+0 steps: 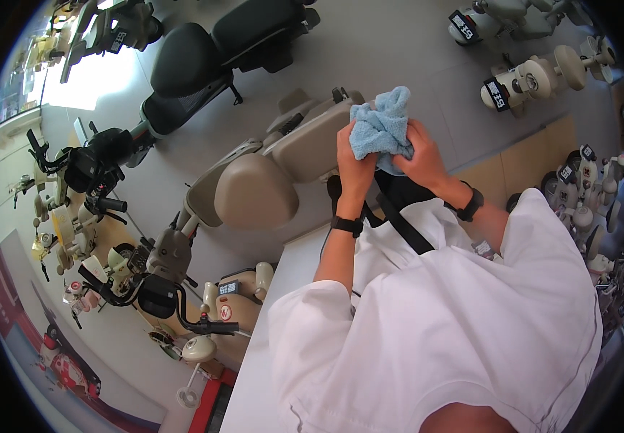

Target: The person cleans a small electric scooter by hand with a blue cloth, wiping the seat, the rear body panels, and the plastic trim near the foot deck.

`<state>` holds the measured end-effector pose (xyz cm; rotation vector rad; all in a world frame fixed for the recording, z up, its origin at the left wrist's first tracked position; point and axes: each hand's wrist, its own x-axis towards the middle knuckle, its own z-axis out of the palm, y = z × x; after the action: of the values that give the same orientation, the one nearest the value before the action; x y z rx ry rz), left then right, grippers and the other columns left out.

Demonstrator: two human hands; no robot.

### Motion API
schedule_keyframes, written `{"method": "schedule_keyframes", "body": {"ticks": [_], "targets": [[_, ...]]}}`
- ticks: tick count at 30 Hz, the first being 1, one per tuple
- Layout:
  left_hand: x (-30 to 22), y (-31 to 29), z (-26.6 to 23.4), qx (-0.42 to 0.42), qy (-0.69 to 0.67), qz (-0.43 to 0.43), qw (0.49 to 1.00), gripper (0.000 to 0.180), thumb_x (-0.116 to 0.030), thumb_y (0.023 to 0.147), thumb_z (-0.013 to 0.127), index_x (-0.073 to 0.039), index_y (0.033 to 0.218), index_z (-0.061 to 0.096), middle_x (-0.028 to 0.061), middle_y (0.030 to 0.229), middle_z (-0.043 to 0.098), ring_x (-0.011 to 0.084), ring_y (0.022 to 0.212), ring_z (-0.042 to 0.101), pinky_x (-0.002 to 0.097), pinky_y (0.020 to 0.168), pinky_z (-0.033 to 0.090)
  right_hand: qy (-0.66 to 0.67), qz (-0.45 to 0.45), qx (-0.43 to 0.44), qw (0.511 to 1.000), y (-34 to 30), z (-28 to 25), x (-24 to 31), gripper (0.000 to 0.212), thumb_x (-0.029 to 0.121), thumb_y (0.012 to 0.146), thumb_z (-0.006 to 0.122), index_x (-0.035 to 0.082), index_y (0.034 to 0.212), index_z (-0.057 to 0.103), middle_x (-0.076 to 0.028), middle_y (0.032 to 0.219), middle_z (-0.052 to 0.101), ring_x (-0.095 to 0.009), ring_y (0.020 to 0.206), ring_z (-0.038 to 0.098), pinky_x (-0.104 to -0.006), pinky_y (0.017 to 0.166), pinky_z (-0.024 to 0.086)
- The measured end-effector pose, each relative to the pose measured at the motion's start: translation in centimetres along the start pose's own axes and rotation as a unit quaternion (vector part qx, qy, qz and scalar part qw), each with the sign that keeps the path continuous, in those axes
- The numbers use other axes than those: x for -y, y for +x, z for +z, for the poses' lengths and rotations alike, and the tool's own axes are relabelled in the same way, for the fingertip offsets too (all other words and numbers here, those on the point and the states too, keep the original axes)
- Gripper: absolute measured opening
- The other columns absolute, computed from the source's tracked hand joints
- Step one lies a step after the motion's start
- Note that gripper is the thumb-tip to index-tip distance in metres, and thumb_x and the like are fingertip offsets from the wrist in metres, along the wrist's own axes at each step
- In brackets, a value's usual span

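Observation:
A bunched light-blue terry cloth (382, 124) is held up between my two hands. My left hand (357, 160) grips its left side, with the fingers partly hidden behind the folds. My right hand (423, 155) is closed on its right side, the thumb pressed against the fabric. Just left of the cloth lies the long tan seat (312, 148) of an electric scooter, with a rounded tan front saddle (256, 193) nearer to me. A dark band sits on each of my wrists.
A black-seated scooter (186, 65) stands farther left, its handlebars turned toward the wall. Beside my left arm runs a white surface (261, 346). More scooters stand at the far right, including a cream one (535, 78), and several crowd the right side.

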<state>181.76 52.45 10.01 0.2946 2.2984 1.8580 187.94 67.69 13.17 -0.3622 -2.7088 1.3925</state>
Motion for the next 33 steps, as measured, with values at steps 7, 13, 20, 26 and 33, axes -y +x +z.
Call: {"method": "schedule_keyframes", "body": {"ticks": [7,13,20,26,33], "targets": [[0.1,0.6,4.3,0.019,0.131,0.032,0.991,0.05,0.001,0.078,0.065,-0.001,0.127,0.053,0.0182,0.123,0.056,0.0347,0.114,0.054,0.0391,0.098,0.043,-0.009,0.06,-0.011,0.998,-0.3,0.4,-4.2,0.062,0.018,0.074,0.067,0.0,0.129,0.047,-0.02,0.133,0.049,-0.039,0.123,0.047,-0.0448,0.099,0.044],[2.8,-1.1,3.8,0.046,0.028,-0.096,0.994,0.039,0.002,0.08,0.063,0.0,0.118,0.053,0.0145,0.11,0.059,0.0281,0.105,0.058,0.0356,0.093,0.045,0.002,0.095,-0.023,0.995,-2.4,2.2,-4.4,0.068,0.019,0.072,0.07,-0.001,0.131,0.044,-0.019,0.134,0.047,-0.038,0.123,0.047,-0.0448,0.098,0.045],[1.4,-2.2,3.8,0.072,0.067,-0.128,0.987,0.032,0.001,0.081,0.067,-0.001,0.11,0.053,0.0073,0.105,0.06,0.0182,0.099,0.059,0.0313,0.09,0.045,0.061,0.136,-0.049,0.988,-4.7,2.6,-4.6,0.066,0.018,0.07,0.072,0.0,0.128,0.045,-0.018,0.133,0.046,-0.038,0.122,0.047,-0.043,0.099,0.046],[0.9,-3.4,4.1,0.079,0.093,-0.121,0.985,0.04,0.0,0.081,0.068,0.0,0.115,0.048,0.0089,0.111,0.056,0.0186,0.102,0.057,0.0335,0.092,0.046,0.122,0.139,-0.084,0.979,-6.4,2.7,-4.1,0.063,0.013,0.069,0.073,0.0,0.125,0.048,-0.016,0.126,0.048,-0.035,0.118,0.049,-0.0424,0.093,0.05],[3.0,-5.8,1.2,0.163,0.179,-0.065,0.968,0.055,-0.009,0.079,0.076,-0.001,0.122,0.042,0.0082,0.113,0.053,0.0201,0.106,0.053,0.0374,0.096,0.043,0.177,0.181,-0.121,0.96,-11.3,4.1,-2.4,0.058,0.011,0.067,0.075,-0.001,0.119,0.051,-0.017,0.123,0.05,-0.035,0.114,0.052,-0.0403,0.083,0.055]]}}
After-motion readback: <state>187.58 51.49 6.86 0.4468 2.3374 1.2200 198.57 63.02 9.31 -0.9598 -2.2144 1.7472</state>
